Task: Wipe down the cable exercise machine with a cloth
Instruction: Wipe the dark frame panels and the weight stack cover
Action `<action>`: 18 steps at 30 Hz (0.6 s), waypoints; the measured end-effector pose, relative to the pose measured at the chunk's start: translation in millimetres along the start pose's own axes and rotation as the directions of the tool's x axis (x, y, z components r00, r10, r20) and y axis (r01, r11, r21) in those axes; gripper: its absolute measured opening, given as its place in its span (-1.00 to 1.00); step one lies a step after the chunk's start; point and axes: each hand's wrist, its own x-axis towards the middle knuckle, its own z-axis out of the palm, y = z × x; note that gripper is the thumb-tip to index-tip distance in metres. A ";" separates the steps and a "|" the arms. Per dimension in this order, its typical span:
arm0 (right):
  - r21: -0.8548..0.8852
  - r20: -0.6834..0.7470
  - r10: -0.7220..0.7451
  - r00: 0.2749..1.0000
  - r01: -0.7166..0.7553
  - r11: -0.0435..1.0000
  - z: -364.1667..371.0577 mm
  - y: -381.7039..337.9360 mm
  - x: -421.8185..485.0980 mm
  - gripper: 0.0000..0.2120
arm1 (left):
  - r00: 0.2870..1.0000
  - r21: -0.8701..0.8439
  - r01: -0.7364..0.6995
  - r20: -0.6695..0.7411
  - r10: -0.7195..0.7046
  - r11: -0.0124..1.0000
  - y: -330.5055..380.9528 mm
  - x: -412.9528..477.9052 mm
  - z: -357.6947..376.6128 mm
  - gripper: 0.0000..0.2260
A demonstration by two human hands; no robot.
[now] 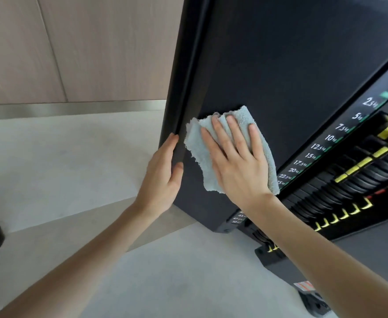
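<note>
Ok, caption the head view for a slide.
Right hand presses blue cloth on the machine's dark panel; left hand touches its edge.

Pale grey floor [62, 175], beige wood-grain wall panels [85, 47], a metallic skirting strip [73, 109] between them.

Above our right hand [238, 161] the dark side panel [280, 65] runs broad and flat, with room to pass all the way up. On the left, the raised corner edge [188, 88] juts out, and our left hand [163, 173] rests on it just beside the cloth [197, 154], closing that side. On the right, the weight scale strip [326, 145] and the weight stack [360, 171] block the way. Beyond the corner, pale floor [73, 168] lies open to the wall [73, 53].
</note>
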 end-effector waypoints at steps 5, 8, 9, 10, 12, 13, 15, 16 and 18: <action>0.160 -0.097 -0.019 0.995 0.035 0.986 -33.6 50.8 39.7 -0.45 | 0.932 0.049 -0.321 -0.158 0.325 0.946 73.0 8.2 7.8 -0.48; 0.415 -0.137 -0.026 0.990 0.081 0.906 -47.3 67.4 44.9 -0.49 | 0.897 -0.032 -0.391 -0.237 0.374 0.920 112.1 18.1 19.2 -0.47; 0.499 -0.133 -0.021 0.991 0.086 0.862 -50.4 71.1 44.3 -0.49 | 0.899 -0.086 -0.387 -0.256 0.355 0.918 120.8 20.8 23.0 -0.46; 0.564 -0.124 -0.022 0.992 0.088 0.821 -52.7 74.4 43.4 -0.50 | 0.908 -0.147 -0.370 -0.266 0.324 0.917 125.6 23.7 27.6 -0.44; 0.638 -0.101 -0.047 0.994 0.101 0.764 -56.1 80.4 41.8 -0.51 | 0.938 -0.270 -0.302 -0.253 0.235 0.914 126.7 29.2 37.7 -0.41; 0.663 -0.090 -0.069 0.994 0.111 0.741 -58.3 84.7 41.0 -0.52 | 0.954 -0.325 -0.265 -0.226 0.198 0.908 125.0 31.2 42.6 -0.39; 0.699 -0.077 -0.106 0.991 0.130 0.703 -67.7 99.4 41.1 -0.57 | 0.960 -0.305 -0.254 -0.192 0.202 0.918 121.3 33.1 52.6 -0.36; 0.700 -0.094 -0.109 0.990 0.144 0.700 -75.8 111.1 43.7 -0.61 | 0.961 -0.224 -0.246 -0.181 0.208 0.943 123.0 34.0 56.8 -0.40; 0.572 -0.213 -0.102 0.972 0.209 0.793 -93.8 141.4 55.5 -0.65 | 0.964 -0.043 -0.203 -0.186 0.192 0.978 129.9 35.5 67.9 -0.41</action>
